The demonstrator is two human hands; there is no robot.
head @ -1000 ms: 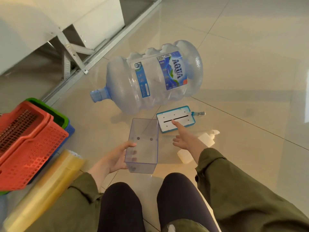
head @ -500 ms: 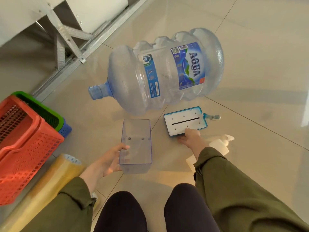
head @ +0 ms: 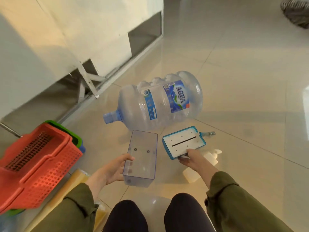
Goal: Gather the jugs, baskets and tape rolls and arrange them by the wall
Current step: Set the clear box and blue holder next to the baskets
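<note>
Fingers (head: 129, 159) grip clear box (head: 142, 154) and lid (head: 183, 142); jug (head: 160, 101) lies just beyond.

The light is warm, soft and fairly bright; the glossy floor (head: 234, 64) throws back a white glare patch at the 3 o'clock edge, and the jug (head: 160, 104) casts only a faint shadow toward 7 o'clock. The centre is crisp, where the left hand (head: 110, 173) grips the clear box (head: 142, 156) and the right hand (head: 192, 158) pinches the blue-edged tray (head: 184, 141). The baskets (head: 41, 161) at 9 o'clock, the wall (head: 50, 39) at 10 o'clock and a striped thing (head: 296, 10) at 1 o'clock are smeared, and the wide lens bows straight lines near the edges.
</note>
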